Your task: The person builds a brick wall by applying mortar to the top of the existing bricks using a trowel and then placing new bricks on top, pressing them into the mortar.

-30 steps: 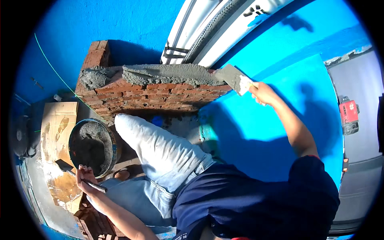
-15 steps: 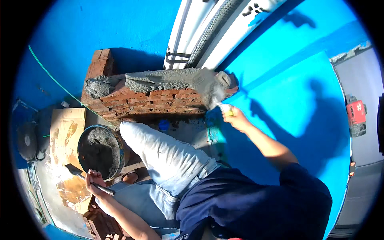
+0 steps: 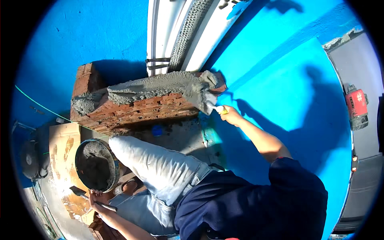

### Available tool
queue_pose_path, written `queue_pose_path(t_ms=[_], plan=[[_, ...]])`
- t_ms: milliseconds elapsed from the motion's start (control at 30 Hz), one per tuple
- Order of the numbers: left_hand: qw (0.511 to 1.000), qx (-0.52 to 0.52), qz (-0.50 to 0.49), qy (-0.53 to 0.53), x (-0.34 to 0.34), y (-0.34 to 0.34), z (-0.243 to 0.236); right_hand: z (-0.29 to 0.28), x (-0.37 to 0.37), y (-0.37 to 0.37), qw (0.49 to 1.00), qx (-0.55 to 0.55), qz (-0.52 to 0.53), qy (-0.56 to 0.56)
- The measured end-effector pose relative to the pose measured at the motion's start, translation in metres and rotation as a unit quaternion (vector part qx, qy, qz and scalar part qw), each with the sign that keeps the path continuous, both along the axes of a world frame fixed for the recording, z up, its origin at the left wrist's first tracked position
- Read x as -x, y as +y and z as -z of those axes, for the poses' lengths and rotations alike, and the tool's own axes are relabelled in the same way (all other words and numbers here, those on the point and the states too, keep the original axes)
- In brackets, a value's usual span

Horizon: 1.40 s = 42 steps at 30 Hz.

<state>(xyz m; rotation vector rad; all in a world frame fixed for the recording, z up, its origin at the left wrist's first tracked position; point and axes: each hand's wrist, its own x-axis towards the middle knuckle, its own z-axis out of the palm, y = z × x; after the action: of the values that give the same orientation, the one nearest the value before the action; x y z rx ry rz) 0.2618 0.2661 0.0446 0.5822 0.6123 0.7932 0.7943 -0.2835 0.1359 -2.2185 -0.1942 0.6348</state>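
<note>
In my right hand (image 3: 231, 116), fingers wrapped round its pale yellow handle, is a trowel (image 3: 209, 105). Its mortar-smeared blade tilts against the near face of a low brick wall (image 3: 148, 109), close to the wall's right end. Wet grey mortar (image 3: 150, 86) lies in a thick, uneven bed along the top of the bricks. My left hand (image 3: 96, 199) is closed round a flat-bladed tool (image 3: 106, 207) with a dark blade; its exact kind is unclear. That hand is low on the left, just below a round bucket (image 3: 117, 176) with mortar inside.
White pipes or panels (image 3: 190, 44) stand behind the wall against blue paint. Stained cardboard (image 3: 64, 136) lies left of the bucket, with loose bricks (image 3: 105, 231) below. A green string (image 3: 40, 103) crosses at left. A red device (image 3: 356, 105) sits far right.
The whole view has shifted slightly, with the wall now farther left. The trowel, blurred by motion before, now shows sharply at the wall's right end. My left hand still holds its tool.
</note>
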Motion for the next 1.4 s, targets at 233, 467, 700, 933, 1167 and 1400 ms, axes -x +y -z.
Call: queue_pose_path(t_ms=[233,467,700,933,1167,1400], plan=[[0.998,0.003,0.042,-0.052,-0.019,-0.003,0.000,-0.046,-0.018,-0.064,0.995,-0.001,0.098,-0.008],[0.999,0.031,0.026,-0.028,-0.015,0.007,-0.002,-0.076,-0.012,-0.020,0.972,-0.143,0.152,0.104],[1.000,0.016,-0.002,0.002,-0.023,-0.003,-0.018,-0.142,-0.009,0.030,0.979,-0.150,0.073,0.115],[0.999,-0.002,-0.014,-0.031,-0.020,-0.002,-0.021,-0.213,-0.078,0.128,0.980,0.069,-0.056,0.180],[0.999,0.019,-0.036,-0.026,-0.028,-0.010,-0.025,-0.204,-0.074,0.178,0.954,0.009,-0.134,0.267],[0.999,0.000,-0.003,-0.043,-0.029,0.003,-0.022,-0.204,0.015,0.231,0.951,0.144,-0.268,0.051]])
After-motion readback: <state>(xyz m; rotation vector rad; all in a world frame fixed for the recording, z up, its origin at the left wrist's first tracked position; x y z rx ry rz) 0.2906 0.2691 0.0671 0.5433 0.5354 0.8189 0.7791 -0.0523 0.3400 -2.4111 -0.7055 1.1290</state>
